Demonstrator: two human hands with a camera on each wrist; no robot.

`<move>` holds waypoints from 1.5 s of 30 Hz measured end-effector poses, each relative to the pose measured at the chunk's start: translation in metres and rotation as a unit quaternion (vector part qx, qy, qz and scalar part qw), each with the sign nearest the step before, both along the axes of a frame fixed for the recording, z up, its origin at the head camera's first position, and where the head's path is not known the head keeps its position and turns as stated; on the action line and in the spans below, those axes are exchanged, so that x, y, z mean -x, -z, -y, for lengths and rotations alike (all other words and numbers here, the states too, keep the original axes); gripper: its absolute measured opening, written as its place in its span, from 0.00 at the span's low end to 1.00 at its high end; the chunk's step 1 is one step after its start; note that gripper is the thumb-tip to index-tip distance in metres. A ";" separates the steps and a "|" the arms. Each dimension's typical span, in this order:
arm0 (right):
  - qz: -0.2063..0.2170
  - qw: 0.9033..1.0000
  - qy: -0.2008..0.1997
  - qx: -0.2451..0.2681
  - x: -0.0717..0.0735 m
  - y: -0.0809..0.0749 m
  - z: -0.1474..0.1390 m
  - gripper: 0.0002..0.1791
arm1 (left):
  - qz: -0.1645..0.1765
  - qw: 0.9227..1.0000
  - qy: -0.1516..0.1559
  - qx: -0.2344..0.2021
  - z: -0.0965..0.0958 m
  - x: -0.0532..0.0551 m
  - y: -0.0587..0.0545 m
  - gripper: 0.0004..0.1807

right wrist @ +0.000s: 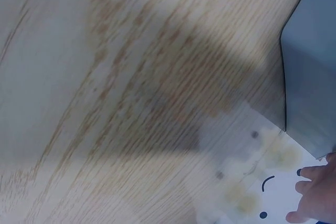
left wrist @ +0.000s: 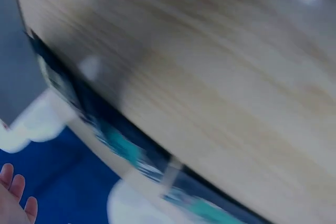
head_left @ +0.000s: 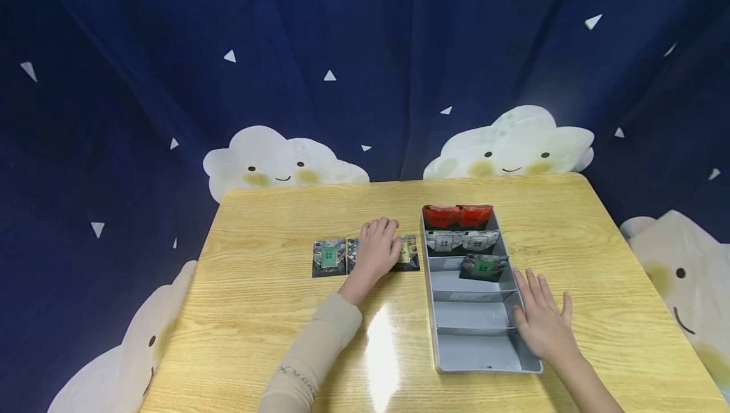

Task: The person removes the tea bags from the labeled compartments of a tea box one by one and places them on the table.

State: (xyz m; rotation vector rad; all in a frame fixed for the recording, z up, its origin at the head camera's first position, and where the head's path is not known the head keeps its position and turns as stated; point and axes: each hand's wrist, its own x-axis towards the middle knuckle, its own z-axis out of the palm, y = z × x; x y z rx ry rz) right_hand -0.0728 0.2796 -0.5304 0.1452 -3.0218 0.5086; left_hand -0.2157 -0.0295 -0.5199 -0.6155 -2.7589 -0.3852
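Observation:
My left hand (head_left: 376, 249) hovers over a row of flat square packets on the table, fingers loosely bent and nothing seen in its grasp. At the row's left end lies a green-labelled packet (head_left: 329, 258); a yellow-labelled packet (head_left: 408, 253) is at the right end. Between them, a dark patterned packet (head_left: 352, 251) is mostly hidden by the hand. With fingers spread, my right hand (head_left: 544, 324) rests against the right wall of a grey divided box (head_left: 479, 355). Another green-labelled packet (head_left: 483, 267) leans in the box's middle compartment.
Two red packets (head_left: 457, 215) stand in the box's far compartment, and two silver-white packets (head_left: 462, 242) in the one before it. The wooden table (head_left: 256, 324) ends at a dark blue curtain (head_left: 365, 52) with clouds. Light glares off the tabletop between forearm and box.

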 end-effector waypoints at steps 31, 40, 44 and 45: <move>0.005 1.000 -0.001 -0.008 0.002 -0.004 0.003 0.37 | -0.015 0.974 0.154 0.168 -0.141 -0.030 -0.013 0.17; 0.009 1.000 0.004 -0.008 0.001 -0.003 0.002 0.38 | -0.020 0.967 0.164 0.195 -0.151 -0.034 -0.007 0.16; 0.007 1.000 0.004 -0.007 0.000 -0.003 0.002 0.38 | -0.025 0.965 0.165 0.203 -0.152 -0.036 -0.004 0.16; 0.007 1.000 0.004 -0.006 0.000 -0.003 0.002 0.38 | -0.028 0.965 0.165 0.204 -0.152 -0.036 -0.003 0.16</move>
